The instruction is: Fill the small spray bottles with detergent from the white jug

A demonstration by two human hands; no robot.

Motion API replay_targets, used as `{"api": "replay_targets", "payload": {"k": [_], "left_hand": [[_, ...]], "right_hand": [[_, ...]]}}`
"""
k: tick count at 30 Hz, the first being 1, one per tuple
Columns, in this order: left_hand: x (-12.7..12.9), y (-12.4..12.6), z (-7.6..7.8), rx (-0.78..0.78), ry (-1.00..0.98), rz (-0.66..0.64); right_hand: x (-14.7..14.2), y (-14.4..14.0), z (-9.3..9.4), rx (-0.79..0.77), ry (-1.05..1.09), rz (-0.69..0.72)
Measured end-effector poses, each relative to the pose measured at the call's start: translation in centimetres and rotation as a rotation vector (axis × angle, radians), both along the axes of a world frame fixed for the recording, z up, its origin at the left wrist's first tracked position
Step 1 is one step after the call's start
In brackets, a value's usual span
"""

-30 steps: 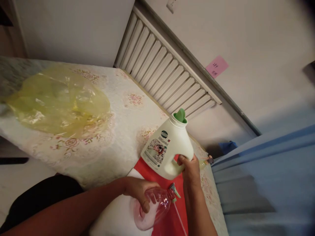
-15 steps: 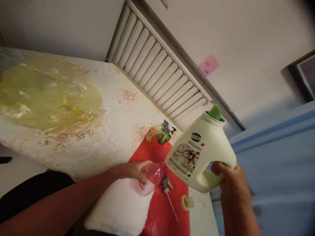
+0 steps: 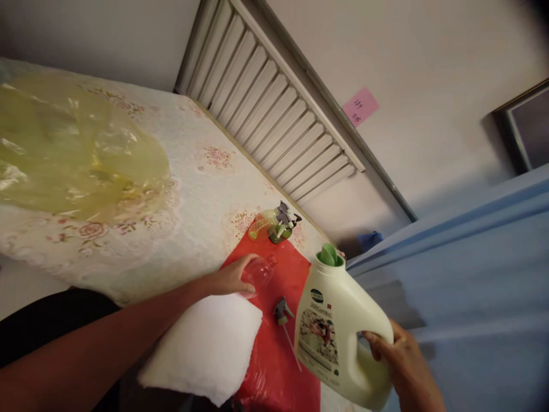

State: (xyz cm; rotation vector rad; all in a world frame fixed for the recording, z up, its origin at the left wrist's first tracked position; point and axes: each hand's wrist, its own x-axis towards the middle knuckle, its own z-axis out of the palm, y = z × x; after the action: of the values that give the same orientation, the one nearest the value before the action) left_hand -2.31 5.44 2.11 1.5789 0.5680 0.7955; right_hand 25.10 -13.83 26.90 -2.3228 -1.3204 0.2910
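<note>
Red mat (image 3: 295, 269) bare between clear bottle (image 3: 258, 273) and yellow sprayer (image 3: 274, 224) — loose spray head (image 3: 282, 312), detergent jug (image 3: 338, 337) crowd near edge.

The table (image 3: 201, 200) wears a pale cloth printed with pink flowers. A crumpled yellow plastic bag (image 3: 72, 154) lies on its far left part. A red sheet (image 3: 283, 355) covers the near end; on it rest a white folded cloth (image 3: 206, 349), a loose spray head (image 3: 283, 313) and a yellow-green spray bottle (image 3: 272, 224) at its far edge.
</note>
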Motion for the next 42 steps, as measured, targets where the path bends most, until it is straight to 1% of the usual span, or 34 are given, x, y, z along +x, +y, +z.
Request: {"api": "replay_targets", "payload": {"k": [5,8,11,15,21,26,30,36,42], "left_hand": [[0.3,-0.3,-0.3,0.054,0.106,0.033],[0.7,-0.3,-0.6,0.070,0.158,0.091],[1.1,-0.2,-0.9,0.108,0.182,0.129],[1.2,-0.2,-1.2,0.141,0.197,0.132],[0.8,-0.3,-0.9,0.158,0.215,0.130],[0.5,-0.4,-0.5,0.161,0.224,0.115],[0.6,-0.5,-0.4,0.163,0.219,0.117],[0.6,-0.6,-0.4,0.171,0.191,0.130],[0.6,-0.6,-0.7,0.167,0.161,0.136]], "right_hand": [[-1.0,-0.6,-1.2,-0.110,0.041,0.031],[-0.9,-0.8,-2.1,-0.153,0.062,0.058],[-0.9,-0.9,-2.8,-0.201,0.057,0.066],[-1.2,-0.7,-3.2,-0.260,0.032,0.080],[-1.6,-0.1,-3.1,-0.323,-0.012,0.103],[-2.3,0.5,-2.8,-0.371,-0.064,0.089],[-2.5,1.0,-2.5,-0.394,-0.075,0.115],[-2.5,1.8,-2.3,-0.404,-0.068,0.136],[-2.6,2.4,-1.9,-0.438,-0.118,0.161]]}}
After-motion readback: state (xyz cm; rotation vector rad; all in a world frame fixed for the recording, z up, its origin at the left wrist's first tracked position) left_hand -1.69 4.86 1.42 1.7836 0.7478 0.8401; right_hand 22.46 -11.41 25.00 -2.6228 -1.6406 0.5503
